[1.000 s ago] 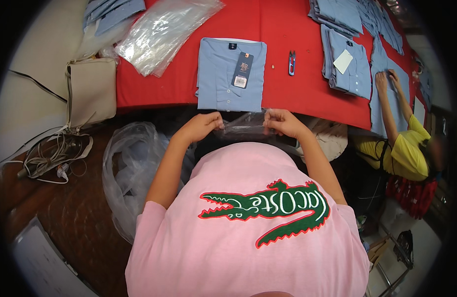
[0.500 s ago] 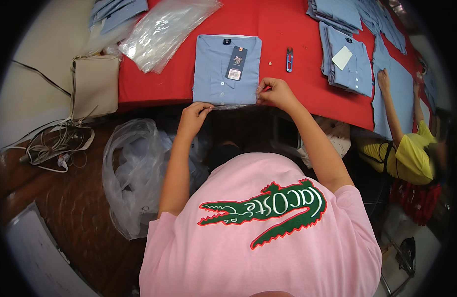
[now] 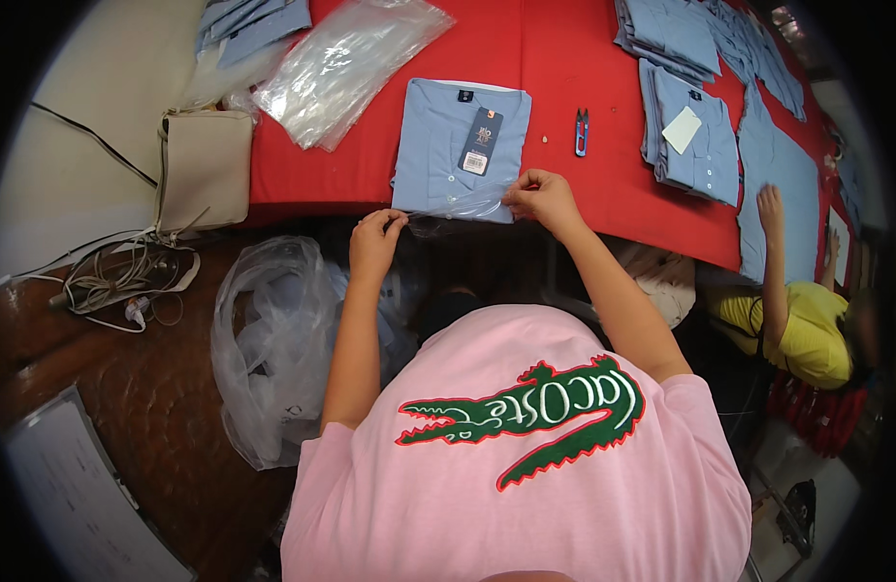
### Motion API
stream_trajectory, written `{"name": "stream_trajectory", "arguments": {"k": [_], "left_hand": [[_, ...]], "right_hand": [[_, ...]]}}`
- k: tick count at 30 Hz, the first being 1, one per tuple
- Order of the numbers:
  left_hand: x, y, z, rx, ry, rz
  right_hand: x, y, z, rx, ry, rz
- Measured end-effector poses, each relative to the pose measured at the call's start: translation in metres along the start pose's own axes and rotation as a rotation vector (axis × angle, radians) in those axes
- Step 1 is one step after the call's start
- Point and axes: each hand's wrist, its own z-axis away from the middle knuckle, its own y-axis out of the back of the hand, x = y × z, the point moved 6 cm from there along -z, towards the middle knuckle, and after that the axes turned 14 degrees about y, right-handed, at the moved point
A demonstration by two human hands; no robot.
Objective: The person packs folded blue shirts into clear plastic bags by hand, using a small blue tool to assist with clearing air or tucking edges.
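Pinching the mouth of a clear plastic bag (image 3: 448, 209), both hands grip it at the near edge of the red counter (image 3: 555, 58): the left hand (image 3: 375, 242) closed on its left corner, the right hand (image 3: 543, 199) closed on its right corner. The bag overlaps the near end of a folded blue shirt (image 3: 460, 145) with a dark tag, lying just beyond the hands. Right of the shirt lies a small blue thread clipper (image 3: 582, 131). Farther left lies a stack of clear bags (image 3: 346, 63); farther right, a pile of folded blue shirts (image 3: 690, 136). At the far right another person's hand (image 3: 770, 206) rests on a spread shirt.
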Motion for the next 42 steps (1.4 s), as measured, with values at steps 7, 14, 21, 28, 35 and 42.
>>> {"name": "stream_trajectory", "arguments": {"k": [7, 14, 21, 28, 35, 42], "left_hand": [[0.012, 0.017, -0.014, 0.186, -0.099, -0.213], [0.03, 0.026, -0.038, 0.21, -0.169, -0.282], [0.019, -0.002, -0.099, 0.087, -0.071, -0.126], [-0.033, -0.059, -0.108, -0.398, 0.357, 0.427], [0.008, -0.01, -0.048, -0.213, -0.151, -0.06], [0.043, 0.005, -0.081, 0.023, -0.383, -0.114]], "right_hand": [[0.027, -0.019, -0.003, 0.13, 0.236, 0.073], [0.039, -0.025, 0.004, 0.217, 0.323, 0.086], [0.032, -0.024, 0.007, 0.316, 0.28, 0.165], [0.041, -0.007, -0.004, 0.368, 0.143, 0.17], [0.017, 0.008, 0.003, 0.213, 0.241, 0.284], [0.004, -0.003, -0.011, 0.303, 0.322, 0.575]]}}
